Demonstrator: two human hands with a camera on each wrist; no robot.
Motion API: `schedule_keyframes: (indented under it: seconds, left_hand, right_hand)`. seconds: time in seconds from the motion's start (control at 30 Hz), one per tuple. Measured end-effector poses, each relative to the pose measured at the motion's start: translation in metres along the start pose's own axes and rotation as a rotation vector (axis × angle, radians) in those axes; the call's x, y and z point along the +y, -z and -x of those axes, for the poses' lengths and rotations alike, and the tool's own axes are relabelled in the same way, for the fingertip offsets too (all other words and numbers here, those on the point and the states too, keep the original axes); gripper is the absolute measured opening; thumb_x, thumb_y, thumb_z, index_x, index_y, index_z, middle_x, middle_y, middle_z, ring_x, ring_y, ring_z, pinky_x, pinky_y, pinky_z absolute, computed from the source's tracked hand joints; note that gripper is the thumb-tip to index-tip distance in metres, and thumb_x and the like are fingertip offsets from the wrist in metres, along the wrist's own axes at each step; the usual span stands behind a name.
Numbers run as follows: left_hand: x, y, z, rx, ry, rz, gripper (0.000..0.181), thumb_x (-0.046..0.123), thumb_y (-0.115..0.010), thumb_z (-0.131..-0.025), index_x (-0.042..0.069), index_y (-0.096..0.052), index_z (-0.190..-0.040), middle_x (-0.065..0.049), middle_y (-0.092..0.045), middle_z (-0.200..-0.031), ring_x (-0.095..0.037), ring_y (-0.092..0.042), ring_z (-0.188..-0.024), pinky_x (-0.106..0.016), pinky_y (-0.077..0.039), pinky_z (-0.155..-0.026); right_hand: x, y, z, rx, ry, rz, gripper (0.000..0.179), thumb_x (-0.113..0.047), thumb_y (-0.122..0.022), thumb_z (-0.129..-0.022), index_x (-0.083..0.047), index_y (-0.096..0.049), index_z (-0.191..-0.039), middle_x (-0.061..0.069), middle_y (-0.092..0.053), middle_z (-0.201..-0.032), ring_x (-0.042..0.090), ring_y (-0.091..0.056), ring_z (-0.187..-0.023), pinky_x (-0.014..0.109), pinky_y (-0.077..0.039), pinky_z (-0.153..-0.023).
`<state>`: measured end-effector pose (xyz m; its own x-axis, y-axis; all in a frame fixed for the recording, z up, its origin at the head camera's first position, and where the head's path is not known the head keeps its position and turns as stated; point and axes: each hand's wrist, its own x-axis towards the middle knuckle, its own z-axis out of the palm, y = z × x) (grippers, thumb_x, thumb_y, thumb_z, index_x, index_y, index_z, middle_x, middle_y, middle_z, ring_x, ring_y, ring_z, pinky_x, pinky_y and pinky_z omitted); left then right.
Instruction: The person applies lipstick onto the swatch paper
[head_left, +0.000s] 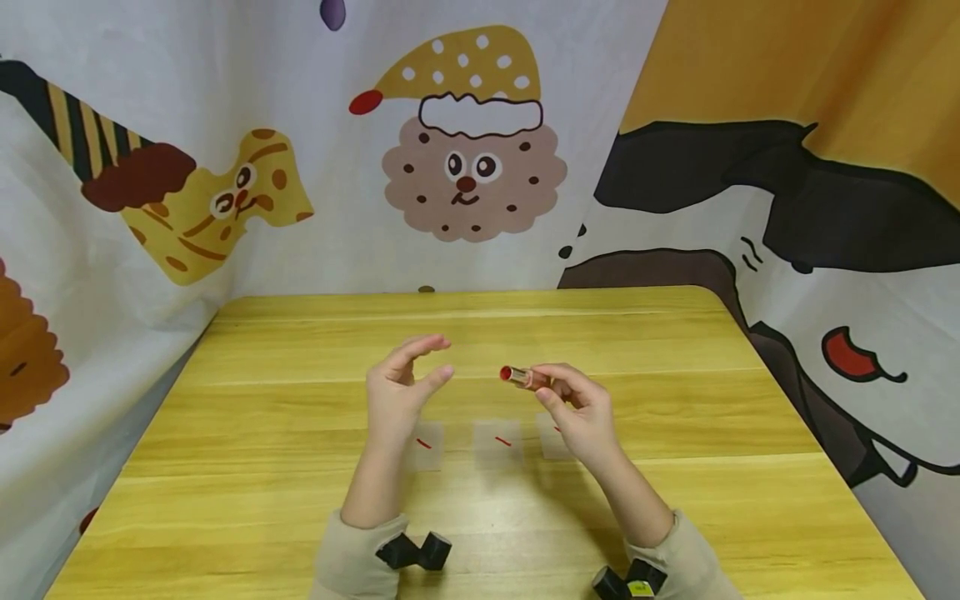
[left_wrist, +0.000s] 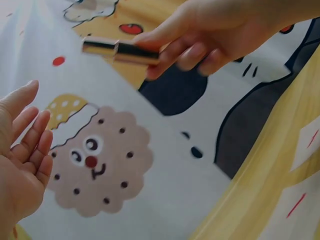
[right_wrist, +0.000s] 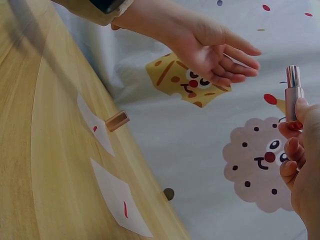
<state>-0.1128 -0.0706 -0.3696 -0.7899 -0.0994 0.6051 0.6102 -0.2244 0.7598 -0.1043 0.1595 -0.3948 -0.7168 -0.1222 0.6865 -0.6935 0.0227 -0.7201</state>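
Note:
My right hand [head_left: 588, 412] pinches a lipstick [head_left: 519, 377] between thumb and fingers above the table. The tube is shiny rose gold, its red end pointing left in the head view. A short distance away, my left hand [head_left: 393, 396] is raised with fingers spread and loosely bent, holding nothing. Below the hands lie white paper squares: a left one [head_left: 432, 462], a middle one [head_left: 491, 454] and a right one [head_left: 553, 447] partly covered by my right hand. Each bears a short red stroke. A rose-gold lipstick cap [right_wrist: 117, 121] sits beside one paper in the right wrist view.
The wooden table [head_left: 262, 433] runs back to a printed curtain [head_left: 315, 250] with cartoon figures. Black devices [head_left: 415, 552] are strapped on both sleeves. The left hand and forearm block the cap in the head view.

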Motion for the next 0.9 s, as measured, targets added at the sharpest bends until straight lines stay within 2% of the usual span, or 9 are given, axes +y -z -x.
schedule_keyframes:
  seconds: [0.17,0.3,0.43,0.57,0.7,0.9]
  left_hand:
    - [0.001,0.018,-0.006,0.047,-0.029,-0.017,0.031,-0.019,-0.068,-0.076,-0.014,-0.064,-0.106,-0.004,-0.070,-0.102,-0.022,-0.059,-0.101,-0.034,-0.042,-0.093]
    - [0.001,0.032,-0.010,0.099,-0.014,-0.022,0.029,-0.018,-0.069,-0.077,-0.011,-0.066,-0.106,-0.002,-0.070,-0.100,-0.020,-0.058,-0.099,-0.032,-0.042,-0.089]
    - [0.001,0.044,-0.012,0.165,0.043,-0.013,0.030,-0.016,-0.070,-0.077,-0.008,-0.068,-0.106,-0.001,-0.071,-0.098,-0.019,-0.059,-0.097,-0.031,-0.041,-0.089]
    - [0.000,0.054,-0.014,0.207,0.104,-0.047,0.032,-0.016,-0.070,-0.077,-0.010,-0.066,-0.109,0.000,-0.071,-0.097,-0.019,-0.059,-0.097,-0.031,-0.040,-0.091]
    - [-0.001,0.064,-0.013,0.231,0.159,-0.093,0.035,-0.015,-0.070,-0.078,-0.013,-0.062,-0.112,0.000,-0.071,-0.098,-0.020,-0.058,-0.098,-0.031,-0.039,-0.091]
    - [-0.008,0.078,-0.011,0.235,0.236,-0.158,0.036,-0.010,-0.072,-0.079,-0.012,-0.062,-0.114,-0.002,-0.071,-0.100,-0.019,-0.059,-0.098,-0.030,-0.039,-0.092]
  right_hand:
    - [0.001,0.000,0.000,-0.005,0.000,0.007,0.017,0.005,-0.063,-0.088,0.009,-0.065,-0.105,0.001,-0.069,-0.098,0.010,-0.042,-0.050,0.022,-0.034,-0.037]
    - [0.003,0.001,0.001,-0.009,0.000,0.008,0.017,0.000,-0.064,-0.090,0.008,-0.065,-0.105,0.000,-0.069,-0.097,0.011,-0.042,-0.049,0.021,-0.034,-0.036]
    - [0.004,0.001,0.001,-0.010,0.006,0.006,0.019,-0.005,-0.064,-0.090,0.007,-0.066,-0.105,0.001,-0.069,-0.097,0.011,-0.044,-0.051,0.021,-0.036,-0.038]
    - [0.003,0.000,0.000,-0.007,0.006,0.009,0.021,-0.008,-0.065,-0.091,0.007,-0.066,-0.104,0.001,-0.069,-0.096,0.011,-0.045,-0.053,0.022,-0.037,-0.040]
    - [0.004,0.000,0.001,-0.008,0.006,0.011,0.019,-0.006,-0.065,-0.090,0.007,-0.066,-0.104,0.001,-0.069,-0.095,0.011,-0.044,-0.052,0.022,-0.036,-0.039]
    - [0.003,0.001,0.002,-0.013,0.004,0.013,0.019,-0.006,-0.064,-0.091,0.006,-0.066,-0.105,0.001,-0.069,-0.096,0.011,-0.043,-0.051,0.022,-0.036,-0.038]
